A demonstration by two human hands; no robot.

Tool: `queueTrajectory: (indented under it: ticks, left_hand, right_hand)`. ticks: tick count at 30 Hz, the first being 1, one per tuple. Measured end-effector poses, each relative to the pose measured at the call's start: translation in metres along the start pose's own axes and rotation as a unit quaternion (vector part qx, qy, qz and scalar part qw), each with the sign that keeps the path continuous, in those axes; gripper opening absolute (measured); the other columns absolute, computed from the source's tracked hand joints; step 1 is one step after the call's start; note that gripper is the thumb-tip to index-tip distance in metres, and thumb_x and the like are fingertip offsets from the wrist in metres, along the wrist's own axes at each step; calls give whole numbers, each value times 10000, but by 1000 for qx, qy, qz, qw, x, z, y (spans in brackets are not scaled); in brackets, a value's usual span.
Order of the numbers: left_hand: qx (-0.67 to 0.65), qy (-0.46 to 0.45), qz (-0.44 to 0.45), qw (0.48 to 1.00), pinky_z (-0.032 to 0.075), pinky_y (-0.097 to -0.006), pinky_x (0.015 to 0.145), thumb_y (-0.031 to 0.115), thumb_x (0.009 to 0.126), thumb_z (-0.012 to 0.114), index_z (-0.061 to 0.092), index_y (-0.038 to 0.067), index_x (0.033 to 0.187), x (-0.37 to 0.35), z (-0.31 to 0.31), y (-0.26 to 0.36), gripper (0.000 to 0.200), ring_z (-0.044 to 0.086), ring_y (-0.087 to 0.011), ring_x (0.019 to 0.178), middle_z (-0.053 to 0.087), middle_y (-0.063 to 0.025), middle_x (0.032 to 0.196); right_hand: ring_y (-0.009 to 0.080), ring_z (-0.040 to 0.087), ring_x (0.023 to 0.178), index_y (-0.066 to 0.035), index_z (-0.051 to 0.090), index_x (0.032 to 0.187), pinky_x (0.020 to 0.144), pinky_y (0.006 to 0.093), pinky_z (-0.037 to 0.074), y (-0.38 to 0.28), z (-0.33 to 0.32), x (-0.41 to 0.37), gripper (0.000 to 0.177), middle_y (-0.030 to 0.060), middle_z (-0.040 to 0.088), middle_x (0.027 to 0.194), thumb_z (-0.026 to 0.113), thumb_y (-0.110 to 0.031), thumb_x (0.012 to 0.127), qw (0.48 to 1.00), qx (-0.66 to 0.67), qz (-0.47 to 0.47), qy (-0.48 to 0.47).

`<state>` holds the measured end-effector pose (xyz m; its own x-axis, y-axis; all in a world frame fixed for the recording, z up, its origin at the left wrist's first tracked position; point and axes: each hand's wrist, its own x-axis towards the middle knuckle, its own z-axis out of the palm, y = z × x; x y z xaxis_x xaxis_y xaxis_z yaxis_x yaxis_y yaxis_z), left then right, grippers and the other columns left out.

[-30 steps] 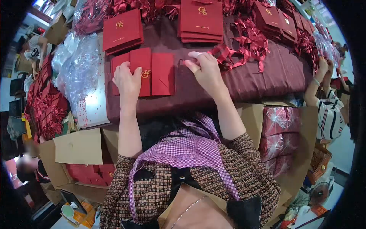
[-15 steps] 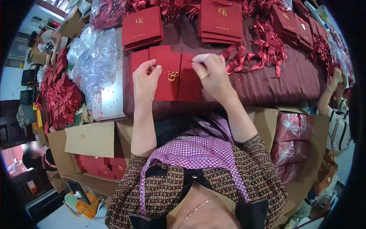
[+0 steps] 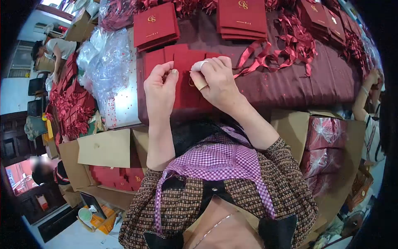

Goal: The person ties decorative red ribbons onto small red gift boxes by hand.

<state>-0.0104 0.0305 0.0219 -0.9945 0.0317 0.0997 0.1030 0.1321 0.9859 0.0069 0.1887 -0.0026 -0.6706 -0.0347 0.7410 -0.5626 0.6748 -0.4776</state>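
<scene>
A flat red piece with gold lettering, like a bag or card [image 3: 184,61], lies at the table's near edge between my hands, partly hidden by them, overlapping other red pieces. My left hand [image 3: 161,86] pinches its left edge with thumb and index finger. Over its right part, my right hand [image 3: 217,81] has its fingers curled together, with wraps on the thumb and a finger. What those fingertips hold is too small to name. Loose red ribbons [image 3: 286,50] lie to the right of my right hand.
Stacks of red bags [image 3: 155,25] [image 3: 241,20] stand behind my hands on the dark red cloth [image 3: 327,83]. Clear plastic [image 3: 103,54] lies left. Open cartons [image 3: 103,149] [image 3: 290,128] flank my body. Other people [image 3: 60,47] [image 3: 373,137] are at both sides.
My right hand has moved left, closer to my left hand, and now covers most of the gold lettering. My left hand has stayed at the piece's left edge.
</scene>
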Motion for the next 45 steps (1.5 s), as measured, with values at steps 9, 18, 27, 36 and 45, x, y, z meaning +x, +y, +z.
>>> queueTrajectory:
  ticks: [9, 18, 27, 36, 45]
  left_hand:
    - [50, 2, 53, 997, 432, -198, 681, -14, 852, 620, 632, -60, 996, -4, 3, 8, 151, 491, -55, 727, 578, 8, 828]
    - [22, 11, 34, 999, 464, -219, 731, -21, 847, 622, 634, -62, 1011, -10, 10, 11, 170, 558, -78, 794, 615, -22, 875]
    - [219, 29, 228, 948, 496, -336, 705, -11, 833, 602, 623, -39, 962, -13, 18, 20, 134, 619, -284, 768, 621, -168, 851]
    - [216, -18, 282, 935, 471, -372, 709, -55, 807, 554, 618, -56, 929, -16, 31, 29, 138, 590, -311, 794, 601, -176, 831]
    - [186, -144, 301, 924, 450, -355, 676, -100, 760, 556, 610, -35, 955, -8, 11, 32, 212, 543, -282, 743, 545, -137, 773]
  right_hand:
    - [213, 581, 712, -95, 546, 818, 775, 369, 367, -2, -3, 8, 131, 26, 593, 742, 673, -98, 788, 999, 2, -5, 35]
    - [223, 577, 703, -96, 540, 814, 780, 370, 366, -2, -5, 8, 128, 37, 580, 726, 666, -98, 792, 1000, 5, -4, 22]
    - [244, 552, 661, -87, 501, 734, 684, 403, 373, -9, -15, 16, 139, 72, 519, 668, 638, -101, 728, 995, -74, -62, 1]
    - [289, 569, 647, -76, 522, 724, 694, 395, 368, -1, -33, 18, 105, 94, 563, 647, 624, -67, 746, 992, 91, 56, -70]
    - [249, 521, 631, -80, 527, 768, 764, 349, 365, 0, -52, 17, 132, 46, 521, 639, 647, -117, 808, 975, 164, 59, -135]
